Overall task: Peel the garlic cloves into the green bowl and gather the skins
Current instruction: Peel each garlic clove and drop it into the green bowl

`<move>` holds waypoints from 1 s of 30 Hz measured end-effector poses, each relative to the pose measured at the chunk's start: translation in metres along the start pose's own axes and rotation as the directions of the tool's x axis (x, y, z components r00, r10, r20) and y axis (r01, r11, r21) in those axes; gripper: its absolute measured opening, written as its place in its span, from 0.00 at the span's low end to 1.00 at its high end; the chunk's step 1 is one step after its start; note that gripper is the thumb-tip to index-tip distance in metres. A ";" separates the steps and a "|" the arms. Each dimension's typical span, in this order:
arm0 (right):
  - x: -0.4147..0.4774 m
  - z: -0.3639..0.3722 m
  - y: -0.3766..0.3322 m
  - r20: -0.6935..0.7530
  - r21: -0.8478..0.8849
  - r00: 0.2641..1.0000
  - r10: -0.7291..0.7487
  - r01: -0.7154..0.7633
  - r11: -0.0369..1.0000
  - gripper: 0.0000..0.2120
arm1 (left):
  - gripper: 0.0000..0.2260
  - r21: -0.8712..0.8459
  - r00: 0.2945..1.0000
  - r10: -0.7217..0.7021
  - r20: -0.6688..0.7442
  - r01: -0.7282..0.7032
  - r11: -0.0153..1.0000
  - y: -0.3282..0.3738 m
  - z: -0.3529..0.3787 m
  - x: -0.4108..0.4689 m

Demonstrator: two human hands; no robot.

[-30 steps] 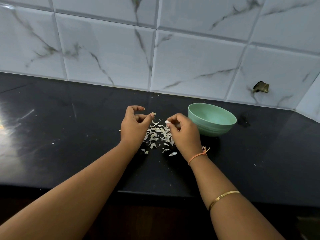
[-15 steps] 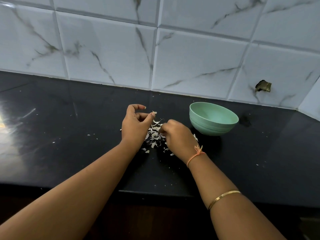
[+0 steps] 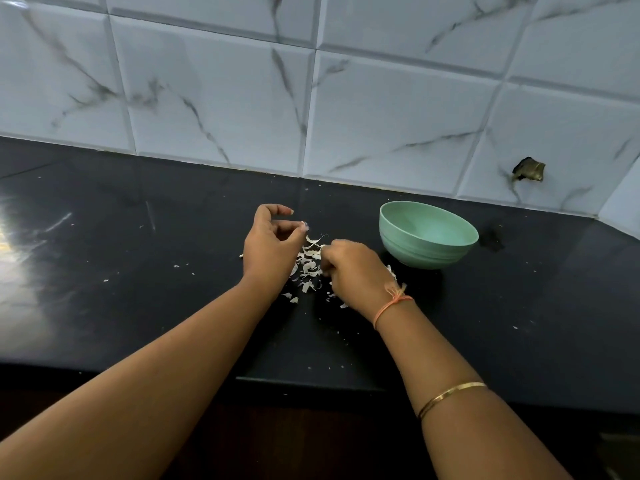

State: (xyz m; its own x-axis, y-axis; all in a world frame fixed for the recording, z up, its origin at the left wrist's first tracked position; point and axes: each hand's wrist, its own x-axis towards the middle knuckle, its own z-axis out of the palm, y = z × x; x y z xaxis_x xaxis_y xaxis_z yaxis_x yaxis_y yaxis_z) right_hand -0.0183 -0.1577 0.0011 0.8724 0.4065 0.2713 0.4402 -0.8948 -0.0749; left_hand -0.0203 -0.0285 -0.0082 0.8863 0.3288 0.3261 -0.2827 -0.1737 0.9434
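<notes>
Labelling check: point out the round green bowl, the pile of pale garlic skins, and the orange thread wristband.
round green bowl (image 3: 420, 249), head view, outer front wall.
pile of pale garlic skins (image 3: 309, 263), head view, middle of pile.
orange thread wristband (image 3: 390, 305), head view, band on right wrist.

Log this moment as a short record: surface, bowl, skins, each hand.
surface: black countertop below a marbled tile wall
bowl: green bowl, upright, right of the hands; contents not visible
skins: garlic skins in a loose pile between the hands, stray flakes around
left hand: left hand raised beside the pile, a small scrap at the fingertips
right hand: right hand curled down on the pile; what it holds is hidden
</notes>
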 end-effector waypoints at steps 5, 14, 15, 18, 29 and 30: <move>-0.006 0.008 0.006 -0.401 0.530 0.889 0.221 0.028 0.848 0.04 | 0.15 0.026 0.997 0.018 0.079 -0.020 0.999 0.000 0.000 -0.003; -0.007 0.007 0.012 -0.275 0.873 0.869 0.412 0.045 0.486 0.12 | 0.14 -0.011 0.966 0.134 0.220 -0.135 0.991 0.004 0.001 -0.009; -0.007 0.007 0.011 -0.271 0.874 0.871 0.410 0.044 0.484 0.12 | 0.15 -0.014 0.965 0.141 0.223 -0.141 0.990 0.004 0.001 -0.009; -0.007 0.008 0.011 -0.264 0.871 0.877 0.403 0.037 0.490 0.12 | 0.17 -0.020 0.964 0.146 0.220 -0.145 0.989 0.005 0.001 -0.009; -0.006 0.013 0.010 -0.288 0.832 0.873 0.393 0.025 0.555 0.07 | 0.17 -0.001 0.966 0.153 0.210 -0.156 0.988 0.005 0.000 -0.010; -0.007 0.014 0.010 -0.292 0.826 0.873 0.391 0.025 0.563 0.06 | 0.17 0.002 0.965 0.155 0.213 -0.159 0.987 0.005 0.000 -0.009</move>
State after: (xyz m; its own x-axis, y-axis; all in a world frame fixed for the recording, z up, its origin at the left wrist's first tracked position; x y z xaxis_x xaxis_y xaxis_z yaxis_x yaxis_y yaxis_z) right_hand -0.0165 -0.1672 -0.0148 0.8716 -0.0486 0.4878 0.4446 -0.3408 -0.8284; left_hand -0.0300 -0.0325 -0.0066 0.8893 0.0922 0.4479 -0.4195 -0.2253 0.8793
